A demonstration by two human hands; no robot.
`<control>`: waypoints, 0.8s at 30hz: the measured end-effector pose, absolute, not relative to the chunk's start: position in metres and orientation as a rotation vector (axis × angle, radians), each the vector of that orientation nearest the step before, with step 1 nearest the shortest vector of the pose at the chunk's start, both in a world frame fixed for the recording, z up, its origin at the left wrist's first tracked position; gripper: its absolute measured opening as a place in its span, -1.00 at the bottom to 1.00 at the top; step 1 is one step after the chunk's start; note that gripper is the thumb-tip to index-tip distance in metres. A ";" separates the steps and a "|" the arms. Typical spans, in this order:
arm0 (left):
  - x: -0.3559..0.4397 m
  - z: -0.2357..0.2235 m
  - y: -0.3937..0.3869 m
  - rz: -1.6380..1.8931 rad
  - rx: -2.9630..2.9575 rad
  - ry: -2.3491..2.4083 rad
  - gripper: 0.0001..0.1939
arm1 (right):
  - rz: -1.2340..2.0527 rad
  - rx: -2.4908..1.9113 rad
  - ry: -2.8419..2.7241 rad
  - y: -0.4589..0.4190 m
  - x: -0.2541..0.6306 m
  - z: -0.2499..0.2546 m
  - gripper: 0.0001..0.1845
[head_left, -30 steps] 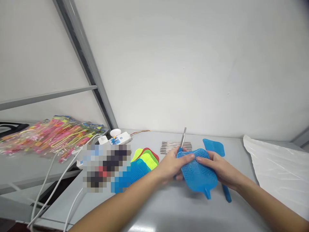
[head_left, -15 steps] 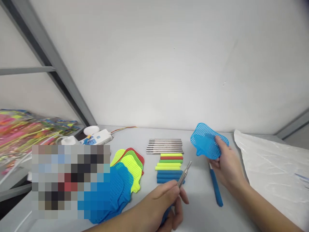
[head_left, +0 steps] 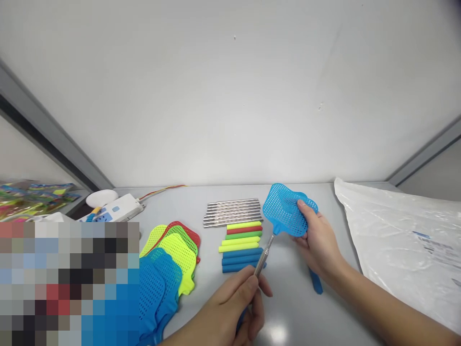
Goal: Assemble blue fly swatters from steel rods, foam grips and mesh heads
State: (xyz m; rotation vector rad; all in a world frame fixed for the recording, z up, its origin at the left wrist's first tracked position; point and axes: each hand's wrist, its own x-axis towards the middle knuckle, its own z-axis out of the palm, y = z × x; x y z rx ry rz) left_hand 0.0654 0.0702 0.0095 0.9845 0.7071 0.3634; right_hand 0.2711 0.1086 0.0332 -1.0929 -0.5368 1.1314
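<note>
Blue swatter head [head_left: 283, 209] in right hand [head_left: 319, 250] | metal rod [head_left: 262, 262] in left hand [head_left: 234, 312]

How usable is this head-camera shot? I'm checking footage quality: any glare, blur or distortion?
In the head view, a glare spot lies on the grey tabletop beside the left hand; a pixelated block hides the lower left; wide-angle distortion slants the metal frame; the blue fly swatter looks sharp.

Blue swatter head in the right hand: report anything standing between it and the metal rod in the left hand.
Nothing visible stands between them. The tip of the metal rod in the left hand appears to touch the neck of the blue swatter head in the right hand.
</note>
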 end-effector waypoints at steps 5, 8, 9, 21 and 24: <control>0.065 0.010 0.071 0.363 0.991 0.702 -0.60 | 1.110 -1.092 -0.571 0.109 0.272 0.035 -0.52; 0.066 0.010 0.070 0.370 0.988 0.715 -0.59 | 1.092 -1.077 -0.600 0.108 0.272 0.036 -0.56; 0.066 0.010 0.070 0.367 0.985 0.720 -0.59 | 1.091 -1.072 -0.607 0.109 0.272 0.036 -0.57; 0.060 0.017 0.077 0.327 0.808 0.560 -0.63 | 1.099 -1.063 -0.662 0.108 0.272 0.035 -0.66; 0.059 0.018 0.078 0.312 0.765 0.550 -0.59 | 1.139 -1.054 -0.679 0.106 0.269 0.033 -0.69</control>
